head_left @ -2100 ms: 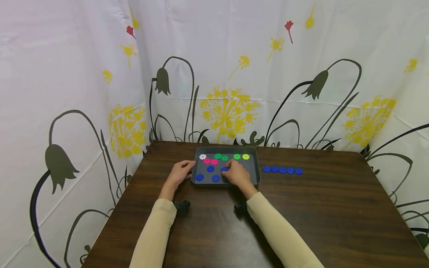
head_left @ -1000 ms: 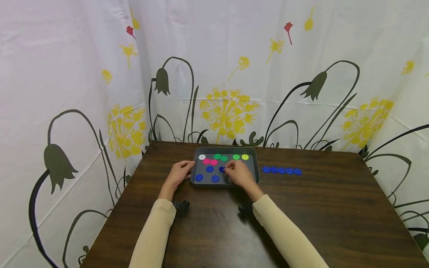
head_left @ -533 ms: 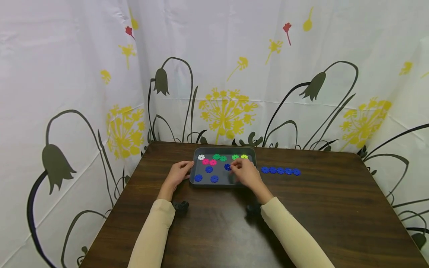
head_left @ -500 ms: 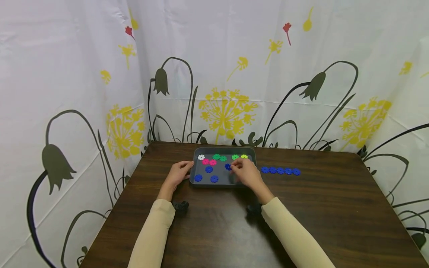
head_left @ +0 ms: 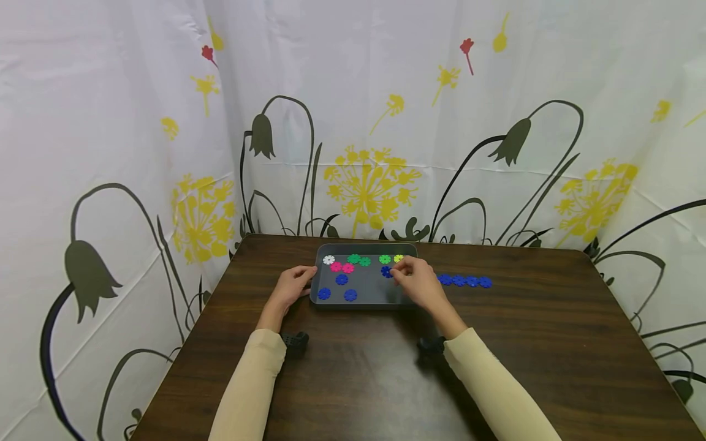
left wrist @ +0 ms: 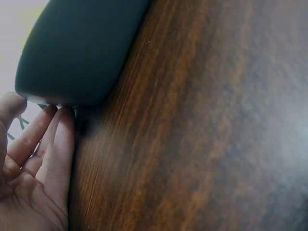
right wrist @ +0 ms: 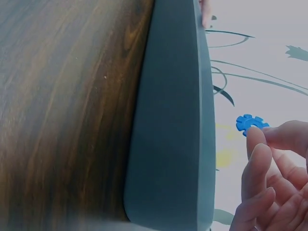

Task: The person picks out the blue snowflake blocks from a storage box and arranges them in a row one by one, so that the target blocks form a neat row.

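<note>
Between thumb and fingertips, my right hand pinches a blue notched plastic disc above the right part of the grey tray. The right wrist view shows this blue disc at the fingertips, higher than the tray rim. My left hand touches the tray's left side; in the left wrist view its fingers lie fairly straight against the outer wall. In the tray lie a white disc, pink discs, green discs, a partly covered yellow disc and three blue discs.
Right of the tray, several blue discs form a row on the dark wooden table; my right hand hides its left end. A white curtain with printed flowers hangs behind the table. Each wrist wears a black device.
My right hand has taken hold of a blue disc in the middle of the tray, lifted it and moved it rightward. The left hand stays at the tray's left side.
</note>
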`<state>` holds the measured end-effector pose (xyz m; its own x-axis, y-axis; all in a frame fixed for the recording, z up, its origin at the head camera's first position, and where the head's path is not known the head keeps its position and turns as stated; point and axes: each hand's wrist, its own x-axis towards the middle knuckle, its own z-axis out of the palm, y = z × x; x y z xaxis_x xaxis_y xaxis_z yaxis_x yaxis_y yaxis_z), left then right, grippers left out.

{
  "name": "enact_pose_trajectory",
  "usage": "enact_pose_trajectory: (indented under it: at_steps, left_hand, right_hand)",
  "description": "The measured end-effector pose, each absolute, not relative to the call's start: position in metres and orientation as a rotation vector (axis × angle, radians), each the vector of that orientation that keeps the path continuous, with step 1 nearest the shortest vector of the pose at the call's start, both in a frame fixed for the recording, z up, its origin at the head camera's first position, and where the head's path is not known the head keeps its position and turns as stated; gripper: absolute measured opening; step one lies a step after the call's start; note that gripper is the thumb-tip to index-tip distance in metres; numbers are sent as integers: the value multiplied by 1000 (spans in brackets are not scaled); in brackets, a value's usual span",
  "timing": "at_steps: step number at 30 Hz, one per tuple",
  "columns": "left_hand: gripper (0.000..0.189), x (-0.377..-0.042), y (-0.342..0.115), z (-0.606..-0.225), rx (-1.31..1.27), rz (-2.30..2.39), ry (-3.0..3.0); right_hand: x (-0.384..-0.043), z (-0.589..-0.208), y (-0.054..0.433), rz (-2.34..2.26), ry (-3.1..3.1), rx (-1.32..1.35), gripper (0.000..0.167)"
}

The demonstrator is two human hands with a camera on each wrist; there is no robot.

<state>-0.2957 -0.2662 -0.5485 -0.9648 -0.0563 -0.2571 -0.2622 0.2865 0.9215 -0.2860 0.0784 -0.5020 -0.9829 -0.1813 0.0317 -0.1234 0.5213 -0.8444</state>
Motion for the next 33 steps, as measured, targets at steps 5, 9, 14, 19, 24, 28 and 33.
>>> enact_pose_trajectory:
  at_steps: [5,9,14,19,24,28,33]
  left_hand:
    - [53,-295,-266,-548,-310,1753,2372]
    - [54,-295,-266,-548,-306,1755,2368]
    - [55,-294,-266,-548,-306,1761,2361]
    - [56,-294,-266,-548,-301,1760,2359]
    - [55,-294,-266,-547,-307,1767,2362]
    - [56,-294,-265,-547,-303,1764,2359]
    - [54,-296,-262,-548,-304,1768,2360]
  right_hand:
    - [-285,-499,88,-1515,2677,-297,14]
    - [-284,-498,95,-1542,2667,-300,14]
    - [-282,-499,104,-1548,2678,-340,15]
    - [-279,-497,114,-1543,2732,-334,14]
    - [-281,-497,127,-1567,2739,-350,17]
    - [-282,-499,142,-1623,2684,-344,19]
    - [-280,-498,166,-1645,2672,-332,20]
